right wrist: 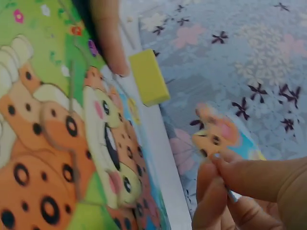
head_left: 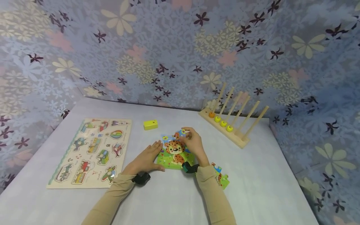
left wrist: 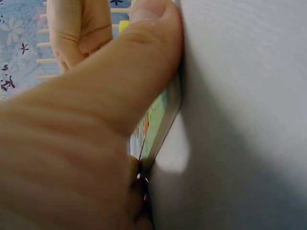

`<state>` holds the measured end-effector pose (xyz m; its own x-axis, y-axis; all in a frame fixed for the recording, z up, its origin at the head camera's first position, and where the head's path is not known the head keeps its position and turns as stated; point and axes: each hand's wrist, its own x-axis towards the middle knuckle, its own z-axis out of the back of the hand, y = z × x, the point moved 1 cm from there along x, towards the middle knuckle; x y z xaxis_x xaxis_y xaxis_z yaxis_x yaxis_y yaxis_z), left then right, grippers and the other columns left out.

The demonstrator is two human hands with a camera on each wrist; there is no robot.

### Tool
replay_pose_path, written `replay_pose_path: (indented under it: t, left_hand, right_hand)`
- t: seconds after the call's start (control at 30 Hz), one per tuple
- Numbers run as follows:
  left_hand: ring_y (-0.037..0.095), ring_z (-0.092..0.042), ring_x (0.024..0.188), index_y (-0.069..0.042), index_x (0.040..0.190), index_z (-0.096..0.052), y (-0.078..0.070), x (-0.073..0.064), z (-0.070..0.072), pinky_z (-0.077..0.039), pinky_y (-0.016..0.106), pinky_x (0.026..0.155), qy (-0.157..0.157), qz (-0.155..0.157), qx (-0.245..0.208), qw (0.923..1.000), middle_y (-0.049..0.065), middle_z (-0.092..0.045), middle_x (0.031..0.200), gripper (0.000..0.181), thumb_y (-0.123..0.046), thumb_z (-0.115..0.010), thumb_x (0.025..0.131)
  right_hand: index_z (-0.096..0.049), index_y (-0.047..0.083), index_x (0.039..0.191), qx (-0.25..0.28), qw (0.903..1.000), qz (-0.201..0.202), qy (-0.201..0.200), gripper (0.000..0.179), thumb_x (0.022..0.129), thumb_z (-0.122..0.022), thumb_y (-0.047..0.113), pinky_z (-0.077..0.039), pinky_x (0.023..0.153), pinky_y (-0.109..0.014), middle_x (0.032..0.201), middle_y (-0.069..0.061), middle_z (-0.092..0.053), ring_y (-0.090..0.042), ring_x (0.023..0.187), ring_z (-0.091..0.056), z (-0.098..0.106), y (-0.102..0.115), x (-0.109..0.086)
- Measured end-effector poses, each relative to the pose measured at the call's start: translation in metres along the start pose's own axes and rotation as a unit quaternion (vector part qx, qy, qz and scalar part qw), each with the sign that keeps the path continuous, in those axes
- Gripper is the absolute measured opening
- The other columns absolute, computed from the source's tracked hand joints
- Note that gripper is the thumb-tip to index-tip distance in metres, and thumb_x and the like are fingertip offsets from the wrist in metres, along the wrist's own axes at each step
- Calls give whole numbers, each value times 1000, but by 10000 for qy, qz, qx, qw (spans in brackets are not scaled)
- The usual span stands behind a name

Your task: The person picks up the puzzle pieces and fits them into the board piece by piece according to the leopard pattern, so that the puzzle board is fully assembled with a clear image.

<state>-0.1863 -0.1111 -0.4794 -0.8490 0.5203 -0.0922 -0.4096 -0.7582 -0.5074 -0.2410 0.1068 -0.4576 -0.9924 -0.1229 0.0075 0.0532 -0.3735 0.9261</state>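
A jigsaw puzzle with a spotted leopard cub on green grass (head_left: pixel 168 162) lies at the middle of the table, its picture large in the right wrist view. My left hand (head_left: pixel 144 160) rests flat along its left side, with fingers straight and the thumb spread at the near left corner. Between thumb and fingertips, my right hand (head_left: pixel 194 144) pinches a puzzle piece (right wrist: pixel 216 132) bearing a spotted ear and blue sky. That piece is raised above the puzzle's far edge. More puzzle pieces (head_left: pixel 224 180) lie right of my right forearm, partly hidden by the sleeve.
A wooden board with vehicle pictures (head_left: pixel 92 131) lies at the left. Beyond the puzzle sits a yellow block (head_left: pixel 150 125). A wooden peg stand (head_left: pixel 239 142) with several upright rods and orange and yellow beads stands at the back right, near the flowered backdrop (head_left: pixel 180 62).
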Motion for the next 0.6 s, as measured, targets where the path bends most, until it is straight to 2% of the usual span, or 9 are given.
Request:
replay_pose_path:
  t: [0.1, 0.27, 0.43, 0.6]
  left_hand:
    - [40, -15, 149, 7, 151, -19, 0, -2, 1, -14, 52, 123, 2, 19, -15, 10000, 25, -15, 159, 106, -46, -75, 78]
    - [39, -16, 149, 6, 151, -21, -2, -3, -1, -14, 51, 123, 55, 83, -106, 9999, 24, -16, 160, 105, -45, -76, 78]
    - [37, -15, 149, 4, 152, -21, -2, -1, -2, -13, 50, 124, 83, 91, -45, 9999, 23, -16, 160, 105, -47, -76, 78]
    - [36, -14, 150, 4, 152, -20, 2, 1, -1, -13, 49, 124, 73, 178, 81, 9998, 21, -15, 161, 105, -48, -75, 79]
  right_hand:
    - [-60, 8, 119, -328, 9994, 133, -12, 29, 92, -66, 12, -47, 56, -27, 91, -15, -70, -27, 74, -66, -8, 1, 0]
    - [-66, 6, 105, -416, 9988, 245, 66, 16, 95, -61, 17, -53, 56, -26, 87, -14, -72, -20, 69, -67, -21, 6, 4]
    - [-68, 5, 103, -726, 9969, 294, 68, 14, 96, -61, 15, -51, 52, -24, 85, -13, -72, -15, 64, -64, -31, 6, 9]
    - [-68, 8, 108, -1094, 9934, 354, 47, 16, 92, -65, 10, -52, 61, -25, 94, -12, -69, -18, 74, -64, -37, 5, 12]
